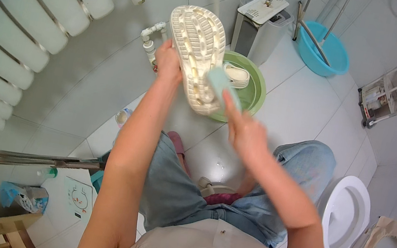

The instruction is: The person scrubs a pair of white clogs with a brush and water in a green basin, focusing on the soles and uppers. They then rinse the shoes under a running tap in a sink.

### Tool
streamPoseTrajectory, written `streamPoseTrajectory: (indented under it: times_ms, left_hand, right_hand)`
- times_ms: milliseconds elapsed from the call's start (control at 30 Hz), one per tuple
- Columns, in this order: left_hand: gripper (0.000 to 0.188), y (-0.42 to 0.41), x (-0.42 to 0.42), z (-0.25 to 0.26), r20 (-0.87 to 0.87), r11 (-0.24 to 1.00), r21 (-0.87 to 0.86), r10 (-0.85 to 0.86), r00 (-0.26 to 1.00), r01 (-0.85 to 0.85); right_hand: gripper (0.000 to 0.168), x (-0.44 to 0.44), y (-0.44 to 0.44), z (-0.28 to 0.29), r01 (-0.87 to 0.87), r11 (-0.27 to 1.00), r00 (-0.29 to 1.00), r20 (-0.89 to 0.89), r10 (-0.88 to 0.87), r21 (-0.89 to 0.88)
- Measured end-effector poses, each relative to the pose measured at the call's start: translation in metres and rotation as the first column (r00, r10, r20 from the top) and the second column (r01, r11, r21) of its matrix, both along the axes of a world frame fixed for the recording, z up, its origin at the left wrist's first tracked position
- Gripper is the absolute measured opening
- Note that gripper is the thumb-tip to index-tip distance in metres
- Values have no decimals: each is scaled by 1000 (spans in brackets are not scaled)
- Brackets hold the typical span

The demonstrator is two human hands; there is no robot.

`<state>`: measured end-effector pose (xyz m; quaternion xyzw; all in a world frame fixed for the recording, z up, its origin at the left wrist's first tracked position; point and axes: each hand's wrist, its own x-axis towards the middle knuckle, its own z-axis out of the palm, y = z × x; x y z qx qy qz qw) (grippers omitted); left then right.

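My left hand (169, 61) grips a cream foam clog (196, 44) by its side, with the ridged sole turned up towards me. In my right hand (247, 130) is a pale green brush (220, 82), its head against or just over the heel part of the sole; the bristles are hidden and the brush is slightly blurred. Beneath the held clog, a green basin (261, 91) on the floor holds water and a second cream clog (237, 76). The held clog hides the basin's left part.
Behind the basin stands a grey and white mop bucket (261, 27). A blue basin (324, 54) with poles is farther right. The toilet (345, 217) is beside my right knee, a white radiator (38, 16) at the left. Pipes (151, 42) run near my left hand.
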<state>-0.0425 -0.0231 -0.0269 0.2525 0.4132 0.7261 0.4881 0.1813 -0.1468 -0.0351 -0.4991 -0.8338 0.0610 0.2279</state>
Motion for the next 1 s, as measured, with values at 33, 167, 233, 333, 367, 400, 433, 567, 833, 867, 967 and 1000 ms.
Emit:
streamPoseTrajectory:
  times_ms: [33,167,233,333,367,400,433,567,833,867,967,1000]
  left_hand:
    - [23,1,-5,3,33,1000,2,30,999,-30]
    - [30,3,-2,-7,53,985,-50,169,984,-166]
    - [33,11,-12,-21,87,970,-92,231,969,-223]
    - [33,13,-10,-20,116,961,-141,253,960,-237]
    - [32,11,-6,-17,107,961,-156,247,963,-229]
    - [32,6,-1,-10,96,959,-169,244,965,-226]
    - [31,5,1,-8,53,977,-153,157,986,-148]
    - [28,-5,12,-4,-52,977,-140,-170,984,162]
    - [27,-14,14,0,-111,902,-214,-404,908,376]
    - [29,-15,19,-9,-148,893,-219,-428,892,392]
    - [27,-22,33,-5,-229,884,-208,-460,858,418]
    - [27,-23,33,-1,-264,907,-175,-418,869,383]
  right_hand:
    - [60,2,-20,-9,-29,998,1000,4,29,-56]
    - [66,6,-30,-12,-50,999,997,-66,51,21]
    - [69,7,-34,-12,-85,996,996,-14,85,23]
    - [61,7,-40,-10,-68,997,997,41,67,21]
    - [56,6,-42,-9,-52,998,997,54,51,18]
    - [57,7,-41,-8,-74,996,995,68,71,43]
    - [57,9,-39,-7,-97,993,992,84,91,66]
    - [61,20,-5,14,-285,940,952,171,255,186]
    - [55,24,89,70,-221,903,961,241,136,368]
    - [53,25,105,77,-177,917,970,221,101,358]
    - [51,32,147,85,-25,996,999,41,22,87]
    - [53,32,157,90,8,999,1000,-25,-9,-38]
